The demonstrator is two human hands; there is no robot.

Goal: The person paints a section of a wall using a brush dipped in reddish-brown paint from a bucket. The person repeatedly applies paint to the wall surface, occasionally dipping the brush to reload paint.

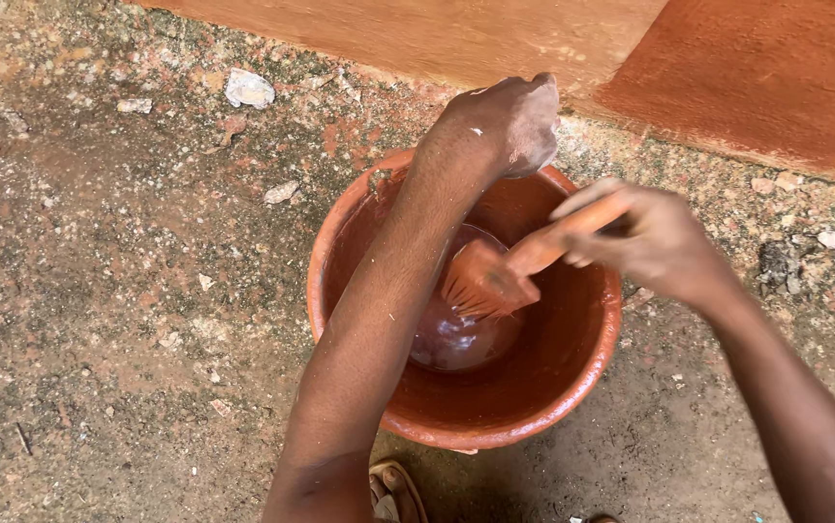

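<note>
Left hand: the left hand (pixel 510 121) is reaching across the bucket (pixel 534 407) from the near side, the forearm crossing over the opening; its fingers are curling closed over the far rim, gripping it.
Right hand: the right hand (pixel 655 237) is coming in from the right, its fingers closing around the handle of the brush (pixel 495 276) and tilting the bristle end down and to the left.
Brush: the wide brush is coated in reddish-brown paint, its bristles splaying just above the liquid; whether they are touching it cannot be told.
Bucket: the round bucket is standing on the ground (pixel 127 320), smeared inside and out with the same colour; a glossy pool of paint (pixel 456 339) is lying at its bottom.
Surroundings: a wall (pixel 747 77) in matching reddish-brown is running along the far edge, just behind the bucket; the ground is rough and speckled.
</note>
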